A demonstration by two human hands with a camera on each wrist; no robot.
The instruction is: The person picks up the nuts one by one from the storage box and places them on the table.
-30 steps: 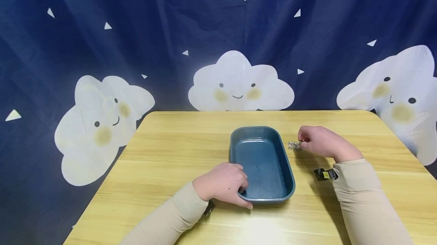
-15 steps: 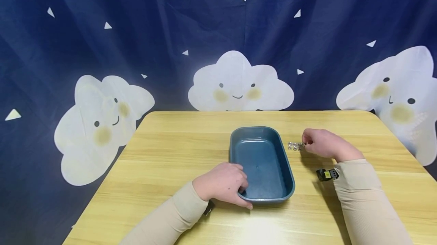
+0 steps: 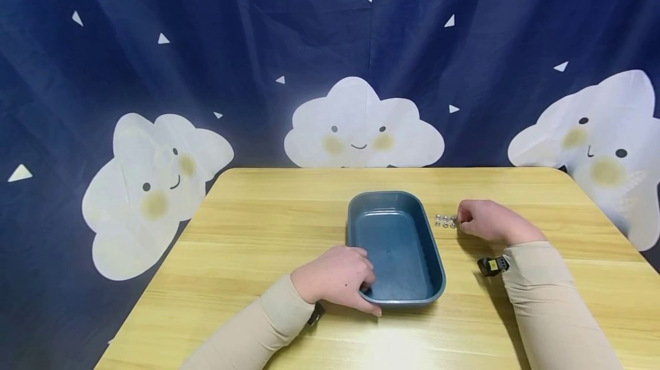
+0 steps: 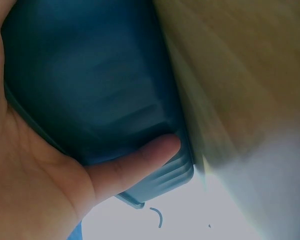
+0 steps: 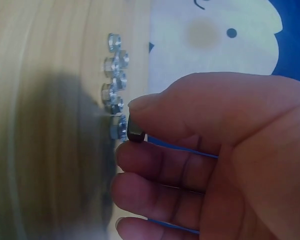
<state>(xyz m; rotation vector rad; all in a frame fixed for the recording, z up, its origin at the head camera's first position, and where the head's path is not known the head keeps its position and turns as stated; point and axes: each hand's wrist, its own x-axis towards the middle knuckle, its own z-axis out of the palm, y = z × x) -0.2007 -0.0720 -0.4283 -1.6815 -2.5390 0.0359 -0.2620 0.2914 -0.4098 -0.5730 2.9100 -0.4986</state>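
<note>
A dark teal rectangular plastic tub point(image 3: 394, 255) stands on the table. My left hand point(image 3: 337, 275) grips its near left corner, fingers curled over the rim and the thumb point(image 4: 135, 167) along the outer wall. To the right of the tub lie several small shiny metal nuts point(image 3: 446, 221) in two short rows. My right hand point(image 3: 487, 221) is at the right end of these rows. In the right wrist view, its thumb and index finger pinch one nut point(image 5: 136, 132), dark in shadow, right beside the closest silvery nuts point(image 5: 117, 126). The other fingers curl loosely below.
The wood-grain table point(image 3: 268, 215) reaches back to a navy curtain point(image 3: 319, 26) printed with white clouds. Each wrist wears a small black camera, the right one point(image 3: 493, 266) standing out beside the sleeve.
My right hand has shifted a little right and then slightly nearer, uncovering the right end of the nut rows. My left hand and the tub have stayed in place.
</note>
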